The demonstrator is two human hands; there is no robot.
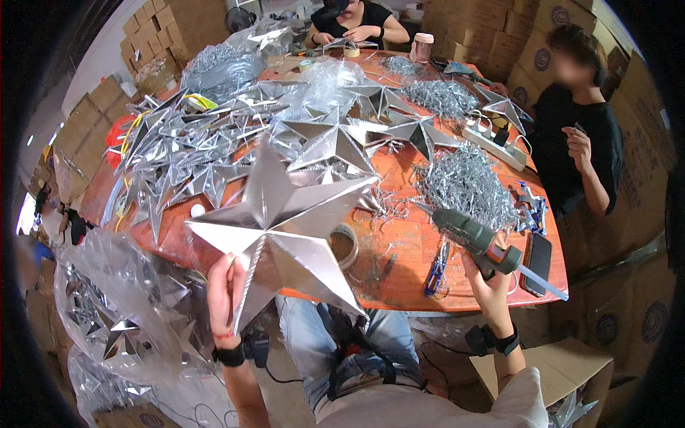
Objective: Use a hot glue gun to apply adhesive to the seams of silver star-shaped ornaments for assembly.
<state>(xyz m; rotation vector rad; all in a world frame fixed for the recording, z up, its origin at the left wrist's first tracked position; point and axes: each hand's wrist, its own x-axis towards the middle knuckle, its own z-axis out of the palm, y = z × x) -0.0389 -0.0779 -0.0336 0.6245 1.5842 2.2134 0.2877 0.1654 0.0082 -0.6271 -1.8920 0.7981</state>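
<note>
A large silver five-pointed star [303,239] is held up over the table's front edge, its folded faces turned toward me. My left hand [227,289] grips it by its lower left point, where a twisted silver strand runs along one fold. My right hand [491,282] is wrapped round the handle of a dark green glue gun [464,230]. A translucent glue stick [542,282] sticks out of the gun's back end, and its nozzle points left toward the star, apart from it. Just behind the gun lies a heap of silver tinsel [467,182].
Many silver stars [193,143] are piled across the orange table [399,285]. A tape roll [345,246], a phone [536,262] and a power strip [496,148] lie on it. One person [357,28] sits opposite, another [581,128] at the right. Bagged stars [128,299] stand at my left.
</note>
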